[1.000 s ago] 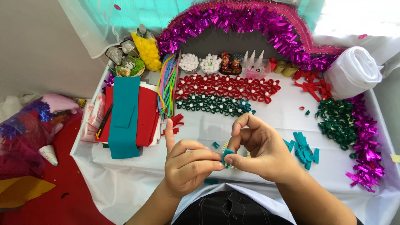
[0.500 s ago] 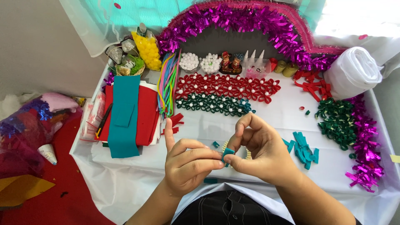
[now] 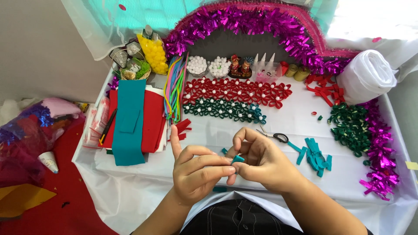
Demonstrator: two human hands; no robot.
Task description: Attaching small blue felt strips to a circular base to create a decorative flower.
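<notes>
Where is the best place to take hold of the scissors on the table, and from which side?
Take the scissors by the black handle loops, coming from the right. The loops point right with bare cloth around them, while the blade tips point left, close behind the right hand.

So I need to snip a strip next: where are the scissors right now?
In the head view the scissors lie on the white table, just beyond the right hand, between the green flower row and the teal strips.

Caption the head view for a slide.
Left hand and right hand pinch a teal felt strip above a craft table.
</notes>
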